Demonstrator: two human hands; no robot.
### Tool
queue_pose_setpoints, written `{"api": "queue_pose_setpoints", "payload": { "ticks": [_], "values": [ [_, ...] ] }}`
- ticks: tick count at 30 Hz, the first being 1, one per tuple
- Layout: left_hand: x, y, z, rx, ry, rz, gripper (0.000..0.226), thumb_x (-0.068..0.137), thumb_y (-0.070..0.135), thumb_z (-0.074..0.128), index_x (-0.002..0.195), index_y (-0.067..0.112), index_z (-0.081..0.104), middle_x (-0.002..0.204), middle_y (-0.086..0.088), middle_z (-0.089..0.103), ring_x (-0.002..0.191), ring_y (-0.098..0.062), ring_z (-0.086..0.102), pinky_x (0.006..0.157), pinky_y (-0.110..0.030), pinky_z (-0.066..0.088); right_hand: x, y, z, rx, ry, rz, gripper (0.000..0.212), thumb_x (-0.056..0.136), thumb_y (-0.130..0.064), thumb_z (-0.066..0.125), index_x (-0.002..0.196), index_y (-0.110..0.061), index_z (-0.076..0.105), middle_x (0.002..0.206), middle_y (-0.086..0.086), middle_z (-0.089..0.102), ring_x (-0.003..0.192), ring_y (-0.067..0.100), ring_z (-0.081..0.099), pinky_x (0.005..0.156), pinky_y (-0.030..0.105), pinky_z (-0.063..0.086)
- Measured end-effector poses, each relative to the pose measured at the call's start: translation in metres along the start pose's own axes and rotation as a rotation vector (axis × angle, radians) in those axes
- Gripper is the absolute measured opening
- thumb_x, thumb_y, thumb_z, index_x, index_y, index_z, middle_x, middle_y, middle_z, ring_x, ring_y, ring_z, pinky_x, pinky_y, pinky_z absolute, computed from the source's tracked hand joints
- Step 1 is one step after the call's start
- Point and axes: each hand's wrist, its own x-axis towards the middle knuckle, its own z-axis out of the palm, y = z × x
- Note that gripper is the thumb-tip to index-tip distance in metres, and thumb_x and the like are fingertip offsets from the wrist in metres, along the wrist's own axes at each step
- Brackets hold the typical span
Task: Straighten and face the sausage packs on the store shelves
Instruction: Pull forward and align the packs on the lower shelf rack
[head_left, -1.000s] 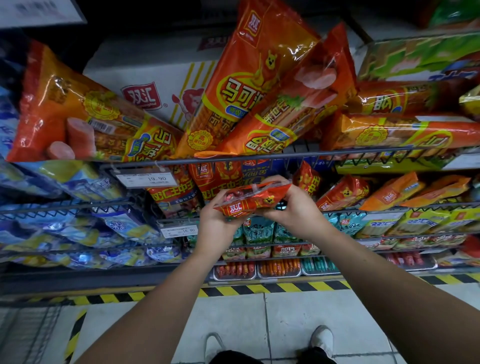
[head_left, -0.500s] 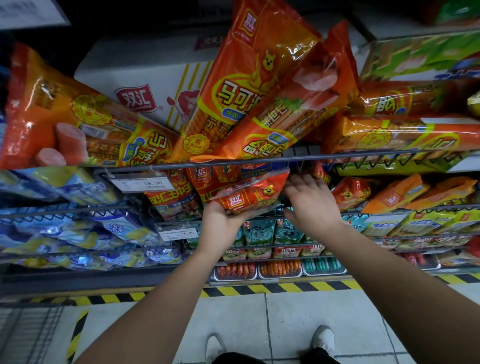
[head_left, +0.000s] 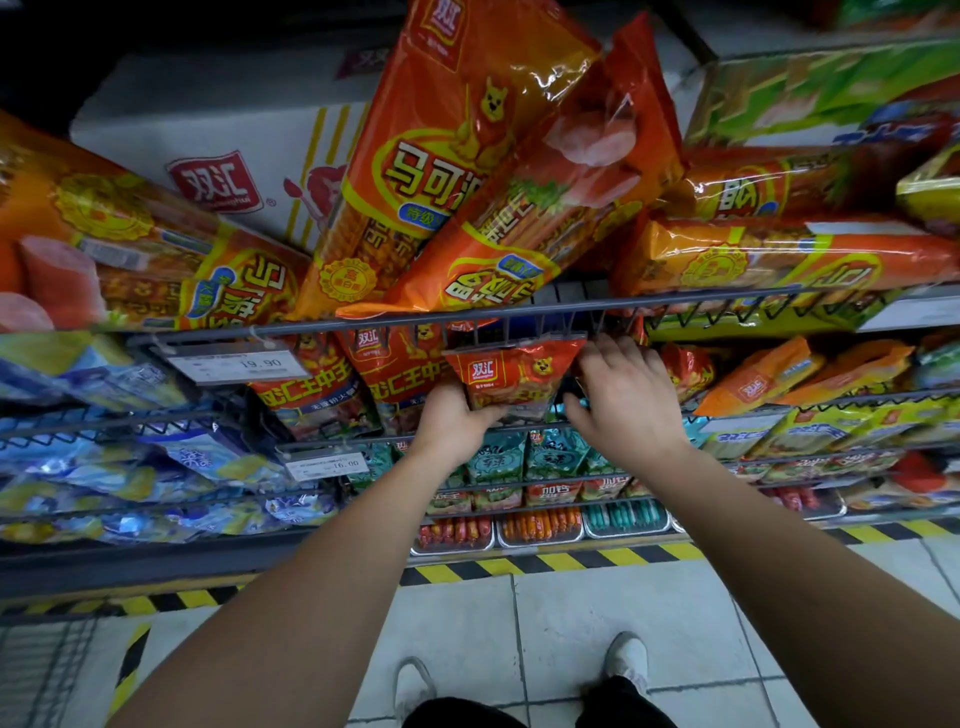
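A small red sausage pack (head_left: 511, 371) with a white logo and a bear stands upright on the second wire shelf (head_left: 519, 428), its front facing me. My left hand (head_left: 457, 423) grips its lower left corner from below. My right hand (head_left: 626, 397) is just to the right of the pack, fingers reaching up into the shelf behind its right edge; what they touch is hidden. Two more red packs (head_left: 400, 364) stand to its left. Large orange sausage bags (head_left: 457, 156) lie crooked on the top shelf.
A white carton (head_left: 223, 161) sits behind the top bags. Price tags (head_left: 239, 362) hang on the wire rails. Blue packs (head_left: 130, 467) fill the left shelves, orange and green packs (head_left: 810, 395) the right. Trays of small sausages (head_left: 540, 522) line the bottom. My shoes (head_left: 626, 657) stand on tiles.
The red pack went from lying flat in both hands to standing upright on the second shelf. My right hand let go of it and reached in beside it.
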Motion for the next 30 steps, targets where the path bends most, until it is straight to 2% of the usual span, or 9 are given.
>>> {"api": "queue_pose_setpoints", "payload": {
  "ticks": [10,16,20,22,24,26,30],
  "values": [
    [0.004,0.009,-0.007,0.066,-0.023,-0.024,0.042,0.097,0.036,0.057,0.133,0.014,0.054,0.125,-0.007,0.062,0.115,-0.029,0.055,0.091,-0.026,0.039,-0.001,0.003,0.003,0.084,0.026,0.029,0.046,0.081,-0.025,0.072,0.123,-0.011,0.06,0.124,0.016,0.063,0.118,0.038,0.056,0.095,0.05,0.045],
    [-0.001,0.009,-0.006,0.093,0.125,-0.005,0.041,0.093,0.04,0.063,0.119,0.008,0.061,0.113,-0.011,0.068,0.106,-0.031,0.061,0.081,-0.025,0.04,-0.003,0.006,0.006,0.12,0.062,0.014,0.042,0.081,-0.02,0.073,0.121,-0.012,0.062,0.12,0.014,0.065,0.114,0.038,0.057,0.091,0.05,0.046],
    [-0.003,0.012,-0.003,0.084,0.175,-0.013,0.041,0.091,0.04,0.066,0.118,0.009,0.063,0.112,-0.011,0.069,0.105,-0.03,0.061,0.08,-0.024,0.04,-0.004,0.008,0.006,0.127,0.067,-0.011,0.042,0.081,-0.019,0.073,0.121,-0.013,0.062,0.12,0.013,0.065,0.113,0.037,0.057,0.09,0.049,0.046],
    [-0.003,0.011,-0.003,0.078,0.204,-0.007,0.04,0.089,0.041,0.068,0.113,0.009,0.065,0.102,-0.008,0.07,0.095,-0.026,0.063,0.075,-0.023,0.04,-0.003,0.008,0.004,0.141,0.055,-0.012,0.041,0.082,-0.018,0.072,0.121,-0.014,0.061,0.121,0.012,0.064,0.114,0.037,0.057,0.091,0.05,0.045],
    [-0.004,0.009,-0.003,0.075,0.243,0.014,0.037,0.087,0.041,0.07,0.103,0.008,0.068,0.08,0.0,0.067,0.072,-0.015,0.062,0.059,-0.021,0.038,-0.002,0.008,0.004,0.162,0.062,-0.029,0.039,0.081,-0.013,0.072,0.119,-0.016,0.063,0.12,0.01,0.064,0.113,0.037,0.057,0.09,0.05,0.046],
    [-0.008,0.007,-0.003,0.071,0.292,0.03,0.033,0.087,0.041,0.07,0.093,0.009,0.069,0.068,0.005,0.063,0.06,-0.009,0.057,0.05,-0.02,0.034,-0.001,0.01,0.005,0.185,0.09,-0.059,0.037,0.079,-0.008,0.073,0.113,-0.017,0.066,0.121,0.009,0.064,0.111,0.037,0.056,0.086,0.05,0.048],
    [-0.02,0.003,-0.004,0.085,0.397,0.114,0.026,0.089,0.041,0.066,0.082,0.015,0.069,0.072,0.007,0.069,0.064,-0.01,0.065,0.059,-0.024,0.049,0.001,0.014,0.007,0.168,0.135,-0.098,0.029,0.077,-0.004,0.076,0.103,-0.015,0.071,0.12,0.01,0.067,0.114,0.041,0.055,0.081,0.052,0.052]
  ]
}}
